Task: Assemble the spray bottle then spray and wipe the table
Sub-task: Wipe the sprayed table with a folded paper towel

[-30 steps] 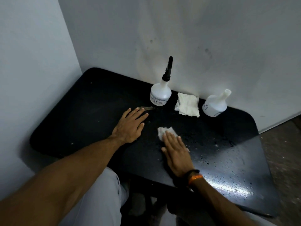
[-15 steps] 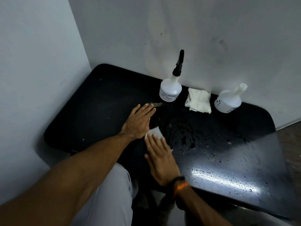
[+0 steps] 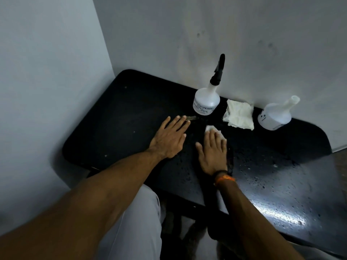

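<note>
A second white bottle (image 3: 274, 117) without a sprayer stands by the grey wall (image 3: 244, 34), beside a folded white cloth (image 3: 239, 115)

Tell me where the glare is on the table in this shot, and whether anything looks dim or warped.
Head view: a bright glare patch sits on the wet near-right part of the black table, lighting up droplets; the rest of the tabletop is dim, as is the wall; the wide lens bows the table's edges; the right hand on the small cloth looks sharp.
</note>
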Demonstrator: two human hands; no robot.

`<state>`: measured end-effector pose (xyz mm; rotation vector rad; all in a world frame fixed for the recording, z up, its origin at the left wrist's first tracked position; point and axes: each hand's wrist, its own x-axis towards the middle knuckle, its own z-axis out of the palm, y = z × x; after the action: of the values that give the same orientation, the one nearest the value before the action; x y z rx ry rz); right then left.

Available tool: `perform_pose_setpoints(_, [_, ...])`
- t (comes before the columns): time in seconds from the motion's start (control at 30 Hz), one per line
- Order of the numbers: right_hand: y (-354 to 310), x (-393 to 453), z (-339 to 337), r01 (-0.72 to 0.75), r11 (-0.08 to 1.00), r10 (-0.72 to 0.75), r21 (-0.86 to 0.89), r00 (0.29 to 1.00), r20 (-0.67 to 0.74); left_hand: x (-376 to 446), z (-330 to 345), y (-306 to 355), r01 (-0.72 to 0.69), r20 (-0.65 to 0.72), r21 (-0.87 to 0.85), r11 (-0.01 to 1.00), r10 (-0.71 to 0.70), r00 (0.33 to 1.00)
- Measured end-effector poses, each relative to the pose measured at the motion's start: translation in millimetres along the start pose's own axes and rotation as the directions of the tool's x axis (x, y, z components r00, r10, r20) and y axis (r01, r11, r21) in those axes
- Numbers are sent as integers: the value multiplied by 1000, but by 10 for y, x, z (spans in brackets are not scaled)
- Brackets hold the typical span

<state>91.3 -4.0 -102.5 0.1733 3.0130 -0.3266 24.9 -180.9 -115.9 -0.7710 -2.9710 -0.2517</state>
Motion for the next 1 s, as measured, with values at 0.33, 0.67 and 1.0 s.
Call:
perform_pose_setpoints(0.33, [-306, -1592, 378, 125, 991, -123, 46, 991, -43, 5, 32, -21, 8, 0, -30, 1000, -8, 1000])
perform_pose_setpoints(0.67, [368, -830, 55, -357, 933, 358, 38, 934, -15, -3, 4, 7, 0, 6, -23, 1000, 0, 1000])
perform_pose_setpoints(1.0, [-61, -1598, 317, 47, 999, -46, 20, 999, -15, -13, -51, 48, 7, 17, 6, 1000, -7, 1000])
